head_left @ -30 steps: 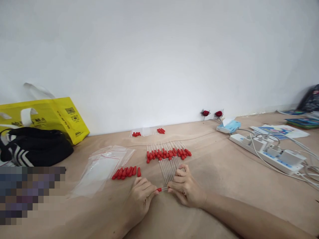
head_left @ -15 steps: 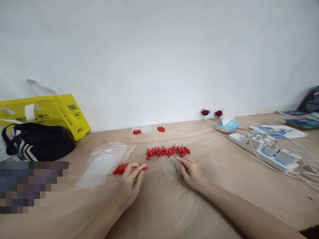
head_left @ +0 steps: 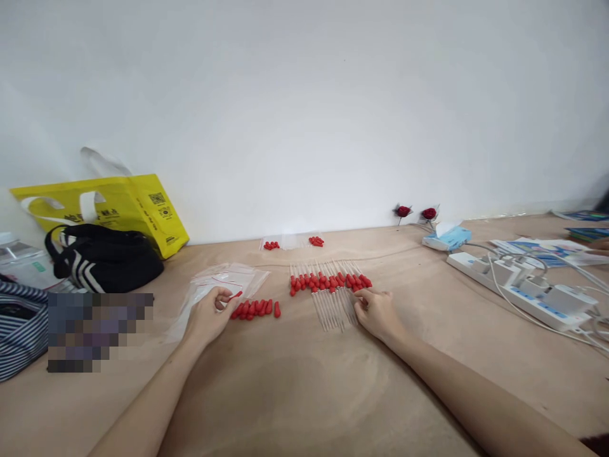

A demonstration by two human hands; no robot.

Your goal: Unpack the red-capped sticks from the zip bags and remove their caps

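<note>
My left hand (head_left: 212, 312) is closed in a pinch on a red rubber bulb (head_left: 236, 296), above the edge of the clear zip bags (head_left: 228, 279). Beside its fingers lies a row of loose red bulbs (head_left: 257, 308), partly covered by the hand. My right hand (head_left: 378, 312) has its fingertips pinched at the right end of a row of thin glass tubes (head_left: 330, 310); it seems to grip a tube there, blurred and partly hidden. Just behind, glass droppers (head_left: 328, 279) with red bulbs lie side by side, bulbs towards me.
Near the wall, clear bags (head_left: 291, 241) hold red bulbs. At left stand a yellow bag (head_left: 118, 197) and a black pouch (head_left: 114, 260). To the right are a power strip (head_left: 514, 292) with cables, a blue tissue pack (head_left: 447, 238) and two red roses (head_left: 403, 211).
The view has turned slightly left. My left hand has moved left and away from me with a red bulb, uncovering more of the loose bulbs. My right hand stays at the glass tubes.
</note>
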